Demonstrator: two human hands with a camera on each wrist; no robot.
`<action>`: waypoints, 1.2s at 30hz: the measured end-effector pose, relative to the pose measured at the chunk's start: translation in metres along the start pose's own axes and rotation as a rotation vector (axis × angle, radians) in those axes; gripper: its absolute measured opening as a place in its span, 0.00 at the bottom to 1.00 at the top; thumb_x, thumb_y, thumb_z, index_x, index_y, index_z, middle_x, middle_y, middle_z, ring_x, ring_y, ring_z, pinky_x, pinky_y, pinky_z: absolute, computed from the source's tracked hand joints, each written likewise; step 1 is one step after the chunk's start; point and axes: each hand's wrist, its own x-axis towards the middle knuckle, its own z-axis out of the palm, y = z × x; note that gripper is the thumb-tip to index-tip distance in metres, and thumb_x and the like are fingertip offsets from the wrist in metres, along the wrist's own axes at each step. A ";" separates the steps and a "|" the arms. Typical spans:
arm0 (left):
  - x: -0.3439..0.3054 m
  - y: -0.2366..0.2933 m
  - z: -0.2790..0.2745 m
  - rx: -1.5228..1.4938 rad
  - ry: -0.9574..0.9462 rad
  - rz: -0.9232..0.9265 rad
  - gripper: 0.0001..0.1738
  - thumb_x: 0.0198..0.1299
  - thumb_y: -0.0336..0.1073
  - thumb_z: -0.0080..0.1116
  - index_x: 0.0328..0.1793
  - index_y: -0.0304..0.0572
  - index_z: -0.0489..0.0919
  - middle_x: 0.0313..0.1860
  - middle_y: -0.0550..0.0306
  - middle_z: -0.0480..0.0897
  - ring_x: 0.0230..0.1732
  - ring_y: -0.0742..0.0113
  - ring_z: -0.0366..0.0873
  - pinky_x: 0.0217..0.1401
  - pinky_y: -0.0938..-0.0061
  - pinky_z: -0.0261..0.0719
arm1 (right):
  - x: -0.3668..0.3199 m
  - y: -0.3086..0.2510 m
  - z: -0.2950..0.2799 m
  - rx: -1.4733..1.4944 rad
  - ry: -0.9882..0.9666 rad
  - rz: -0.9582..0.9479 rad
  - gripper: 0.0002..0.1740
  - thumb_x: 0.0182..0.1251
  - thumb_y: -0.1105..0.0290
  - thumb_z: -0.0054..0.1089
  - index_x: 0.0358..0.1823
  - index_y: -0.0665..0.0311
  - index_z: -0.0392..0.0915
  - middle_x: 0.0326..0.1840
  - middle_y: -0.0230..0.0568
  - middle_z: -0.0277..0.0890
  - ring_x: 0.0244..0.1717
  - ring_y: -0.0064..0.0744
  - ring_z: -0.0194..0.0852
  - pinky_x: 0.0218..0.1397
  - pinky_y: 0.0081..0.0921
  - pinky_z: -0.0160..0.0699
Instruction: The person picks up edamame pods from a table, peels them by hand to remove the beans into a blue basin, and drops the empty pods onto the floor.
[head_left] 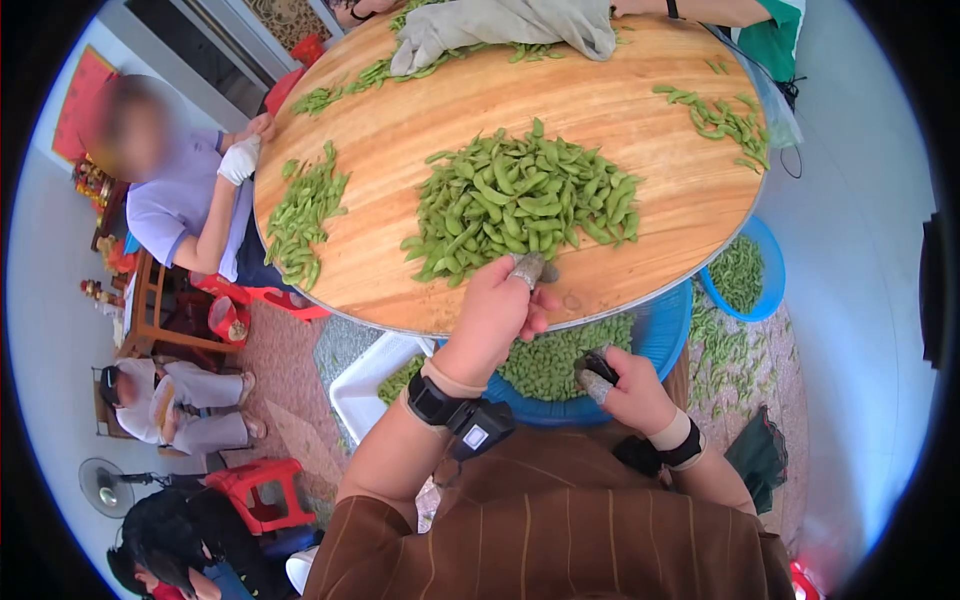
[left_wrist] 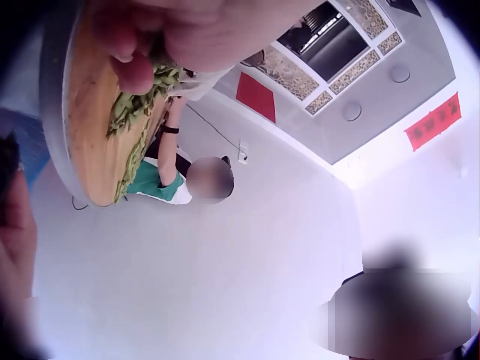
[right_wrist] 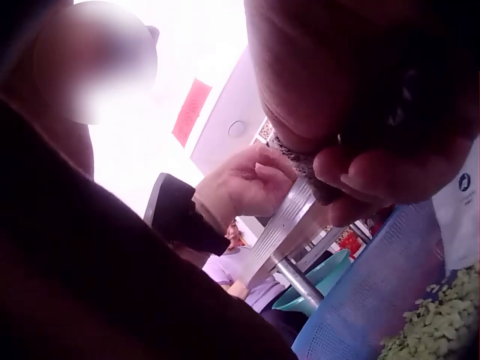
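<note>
My left hand (head_left: 497, 308) is at the front edge of a heap of green soybean pods (head_left: 525, 195) on the round wooden table (head_left: 390, 130). Worn grey covers wrap its fingertips, and its lower fingers are bent; I cannot tell whether a pod sits between them. Over a blue basin (head_left: 660, 350) of shelled green beans (head_left: 565, 365), my right hand (head_left: 632, 392) has its fingers curled. It wears a black cover and a grey one on its digits, and no pod shows in it. In the right wrist view, this hand (right_wrist: 367, 165) is dark, its inner side hidden.
A white tub (head_left: 375, 375) stands left of the basin. At right is a blue bowl (head_left: 742, 270) of pods, with pods scattered on the floor. Smaller pod piles lie around the table, where a gloved person (head_left: 185, 190) sits. A grey cloth (head_left: 500, 30) covers the far side.
</note>
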 end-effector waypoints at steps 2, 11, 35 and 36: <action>-0.008 -0.003 -0.002 -0.044 -0.020 -0.025 0.13 0.70 0.38 0.45 0.47 0.36 0.74 0.26 0.55 0.79 0.14 0.75 0.69 0.13 0.81 0.63 | -0.002 -0.001 -0.003 0.016 0.003 0.017 0.11 0.60 0.68 0.60 0.34 0.69 0.73 0.25 0.52 0.73 0.24 0.45 0.70 0.31 0.32 0.72; -0.069 -0.027 -0.008 0.148 -0.361 -0.249 0.12 0.68 0.40 0.49 0.41 0.42 0.79 0.26 0.63 0.82 0.21 0.81 0.74 0.21 0.87 0.66 | 0.013 -0.037 -0.016 0.530 -0.099 0.264 0.11 0.67 0.63 0.59 0.38 0.64 0.73 0.21 0.28 0.70 0.18 0.16 0.65 0.21 0.17 0.64; -0.046 -0.072 -0.011 0.995 -0.088 0.862 0.07 0.60 0.24 0.50 0.41 0.37 0.79 0.27 0.63 0.79 0.23 0.73 0.75 0.26 0.78 0.74 | 0.004 -0.036 -0.014 0.514 -0.255 0.225 0.23 0.69 0.74 0.42 0.66 0.59 0.64 0.27 0.27 0.70 0.17 0.14 0.61 0.18 0.13 0.61; -0.049 -0.066 -0.011 0.995 -0.090 0.861 0.07 0.60 0.24 0.50 0.41 0.37 0.79 0.27 0.63 0.79 0.23 0.73 0.75 0.26 0.78 0.74 | 0.004 -0.036 -0.017 0.608 -0.291 0.246 0.22 0.70 0.74 0.42 0.66 0.58 0.64 0.26 0.26 0.68 0.16 0.14 0.59 0.17 0.13 0.60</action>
